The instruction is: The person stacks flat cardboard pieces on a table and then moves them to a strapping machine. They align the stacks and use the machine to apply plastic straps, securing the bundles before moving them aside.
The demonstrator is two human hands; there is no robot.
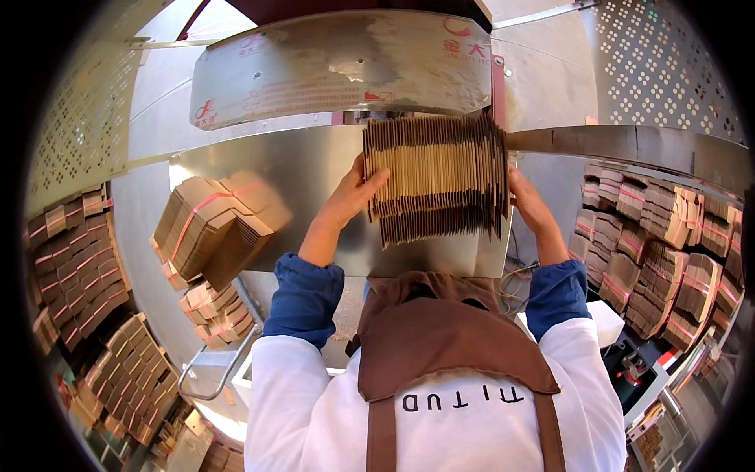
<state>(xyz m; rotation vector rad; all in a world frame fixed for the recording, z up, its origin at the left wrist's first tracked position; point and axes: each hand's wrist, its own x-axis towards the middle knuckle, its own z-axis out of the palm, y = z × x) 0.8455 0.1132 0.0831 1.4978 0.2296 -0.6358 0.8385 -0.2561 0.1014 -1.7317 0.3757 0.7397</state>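
Note:
A thick stack of flat brown cardboard pieces (436,177) stands on edge on the steel worktable in front of me, its sheets running side by side. My left hand (352,197) presses against the stack's left end, the thumb on the near face and the other fingers hidden behind it. At the right end my right hand (531,200) lies against the outermost sheet, with part of its fingers out of sight. Between them the two hands clasp the whole stack. No strap shows around it. Left on the table sits another cardboard bundle (208,224) tied with a pink strap.
Beyond the steel worktable (307,177) stands a machine with a metal cover (338,67). A metal band (621,145) extends to the right. Strapped cardboard bundles are piled at left (75,267) and right (661,252). A metal-framed cart (216,370) stands at near left.

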